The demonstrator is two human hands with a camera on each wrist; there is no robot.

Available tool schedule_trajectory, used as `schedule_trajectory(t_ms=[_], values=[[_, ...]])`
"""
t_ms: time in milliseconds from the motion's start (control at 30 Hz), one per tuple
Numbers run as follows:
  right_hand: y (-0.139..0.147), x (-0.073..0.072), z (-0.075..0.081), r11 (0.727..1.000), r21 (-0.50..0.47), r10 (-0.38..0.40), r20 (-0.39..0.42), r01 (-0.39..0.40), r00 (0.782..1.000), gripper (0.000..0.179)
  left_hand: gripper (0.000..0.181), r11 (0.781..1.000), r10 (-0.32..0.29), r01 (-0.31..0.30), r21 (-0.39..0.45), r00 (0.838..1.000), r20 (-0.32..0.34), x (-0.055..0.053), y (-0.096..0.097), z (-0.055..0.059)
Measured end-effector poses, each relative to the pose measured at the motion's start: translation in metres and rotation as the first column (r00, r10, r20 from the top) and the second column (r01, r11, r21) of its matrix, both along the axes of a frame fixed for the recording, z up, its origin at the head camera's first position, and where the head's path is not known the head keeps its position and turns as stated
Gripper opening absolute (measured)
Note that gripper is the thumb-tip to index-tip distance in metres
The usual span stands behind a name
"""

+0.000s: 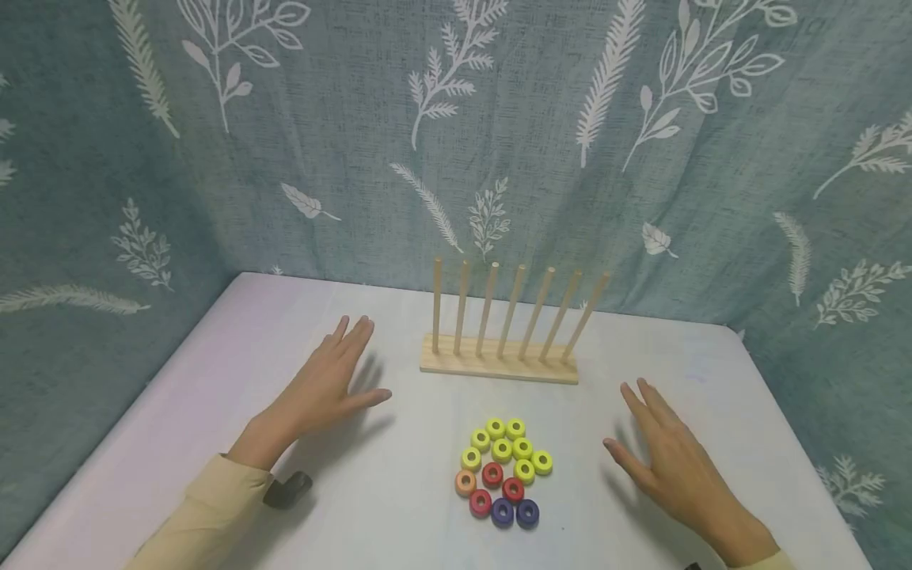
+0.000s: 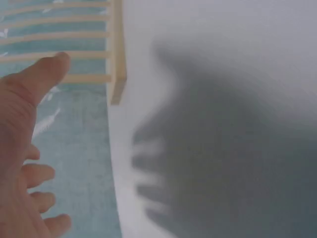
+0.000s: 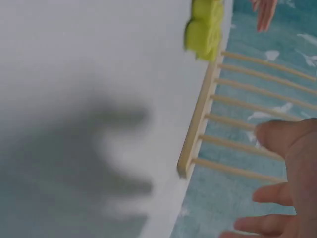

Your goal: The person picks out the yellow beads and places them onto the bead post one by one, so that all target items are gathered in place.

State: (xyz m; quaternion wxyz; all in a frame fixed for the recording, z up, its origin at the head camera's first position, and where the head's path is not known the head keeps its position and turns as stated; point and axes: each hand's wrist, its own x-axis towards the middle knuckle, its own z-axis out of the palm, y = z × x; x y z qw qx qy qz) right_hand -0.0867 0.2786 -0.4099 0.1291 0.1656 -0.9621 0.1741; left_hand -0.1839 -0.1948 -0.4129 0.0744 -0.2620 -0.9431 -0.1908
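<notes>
My left hand [image 1: 324, 392] hovers over the table left of the wooden peg rack, fingers straight, thumb spread, holding nothing. My right hand [image 1: 673, 459] is held over the table on the right, likewise empty with its fingers extended. Between the hands lies a cluster of small rings: several yellow rings [image 1: 502, 450], an orange ring [image 1: 466, 483], red rings [image 1: 513, 489] and two purple rings [image 1: 527, 514]. Behind them stands the peg rack [image 1: 499, 367], a flat wooden base with several bare upright dowels. In the right wrist view, yellow rings [image 3: 203, 37] appear near the rack's base [image 3: 195, 129].
The white table [image 1: 385, 491] is bordered at the back and sides by a blue-green curtain [image 1: 342, 158] with a white leaf print. A dark wrist device [image 1: 288, 491] sits at the left cuff. Both hands cast shadows on the tabletop.
</notes>
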Motion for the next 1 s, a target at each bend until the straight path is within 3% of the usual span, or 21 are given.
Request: schedule_trajectory(t_ms=[133, 267, 467, 633, 800, 1000], values=[[-0.012, 0.0, -0.001, 0.996, -0.062, 0.056, -0.093, -0.061, 0.994, 0.061, 0.109, 0.996, -0.015, 0.009, 0.084, 0.997, 0.076, -0.013, 0.017, 0.001], [-0.025, -0.002, -0.006, 0.981, -0.118, 0.136, -0.14, -0.152, 0.981, 0.054, 0.114, 0.977, -0.025, -0.014, 0.211, 0.984, 0.179, -0.03, 0.034, -0.003], [-0.046, -0.003, -0.015, 0.942, -0.245, 0.221, -0.058, -0.229, 0.974, 0.047, 0.115, 0.952, -0.042, -0.033, 0.303, 0.97, 0.238, -0.055, 0.056, -0.015], [-0.058, -0.001, -0.021, 0.917, -0.308, 0.277, 0.03, -0.255, 0.96, 0.04, 0.118, 0.958, -0.056, -0.028, 0.287, 0.958, 0.282, -0.074, 0.071, -0.025], [-0.066, 0.0, -0.023, 0.929, -0.295, 0.274, 0.144, -0.223, 0.951, 0.038, 0.114, 0.966, -0.058, -0.019, 0.258, 0.955, 0.289, -0.085, 0.078, -0.031], [-0.068, -0.001, -0.027, 0.932, -0.271, 0.287, 0.139, -0.242, 0.948, 0.039, 0.094, 0.961, -0.076, -0.016, 0.277, 0.945, 0.319, -0.094, 0.083, -0.035]])
